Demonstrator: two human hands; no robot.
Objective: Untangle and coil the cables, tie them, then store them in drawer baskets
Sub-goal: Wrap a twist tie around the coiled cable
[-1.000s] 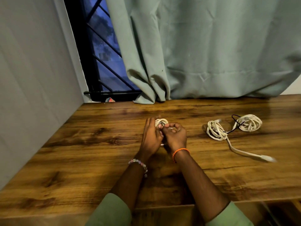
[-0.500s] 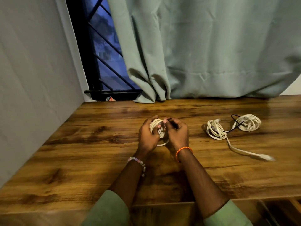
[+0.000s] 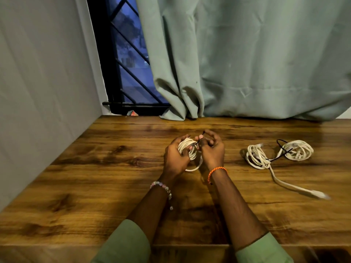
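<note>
Left hand (image 3: 175,159) holds white coiled cable (image 3: 188,150), loops bunched tight.

We see a wooden table (image 3: 95,186), dark-grained. On its right side lie two white cable coils (image 3: 256,156) (image 3: 298,149), near each other, joined by a thin black tie (image 3: 281,152). One loose cable end (image 3: 296,189) trails toward the front edge.

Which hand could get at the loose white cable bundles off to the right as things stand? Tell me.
Probably the right hand, though not yet: it pinches a thin black tie at the coil that the left hand grips. The bare tabletop between it and the bundles leaves the way free.
</note>
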